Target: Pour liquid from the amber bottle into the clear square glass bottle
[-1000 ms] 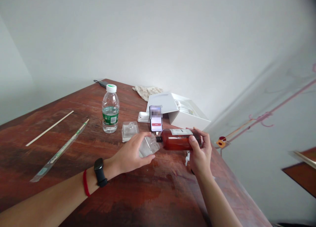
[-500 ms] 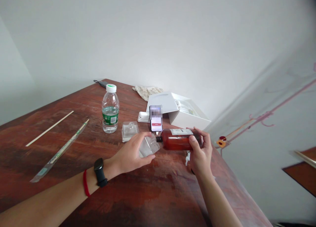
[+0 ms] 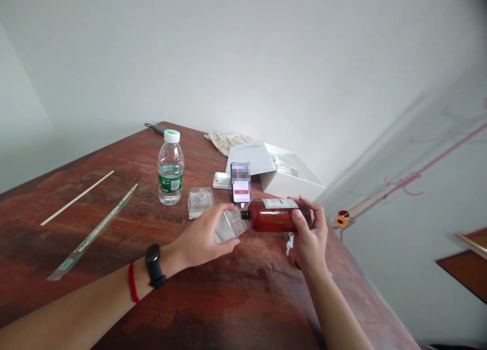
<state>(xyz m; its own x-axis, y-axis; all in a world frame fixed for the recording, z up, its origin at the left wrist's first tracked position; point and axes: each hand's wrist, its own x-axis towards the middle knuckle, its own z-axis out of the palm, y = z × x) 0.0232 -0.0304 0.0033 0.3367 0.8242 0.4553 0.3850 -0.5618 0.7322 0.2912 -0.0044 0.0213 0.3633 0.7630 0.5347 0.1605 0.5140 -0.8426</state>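
My left hand (image 3: pixel 207 236) grips a clear square glass bottle (image 3: pixel 232 224), tilted so its neck points up and to the right. In my right hand (image 3: pixel 310 233) lies an amber bottle (image 3: pixel 272 215) with a white label, held on its side. Its dark neck (image 3: pixel 245 214) meets the mouth of the glass bottle; whether the two touch is hard to make out. Liquid shows inside the amber bottle. Just behind my left hand stands a second clear square glass bottle (image 3: pixel 201 203). A small white crumpled piece (image 3: pixel 289 243) lies under the amber bottle.
A water bottle (image 3: pixel 171 172) stands left of centre on the wooden table (image 3: pixel 213 299). Farther left lie a bare thin stick (image 3: pixel 78 198) and wrapped chopsticks (image 3: pixel 99 225). Behind my hands are a phone (image 3: pixel 241 182), a white case (image 3: pixel 221 180), an open white box (image 3: pixel 292 180) and a cloth (image 3: pixel 226 142).
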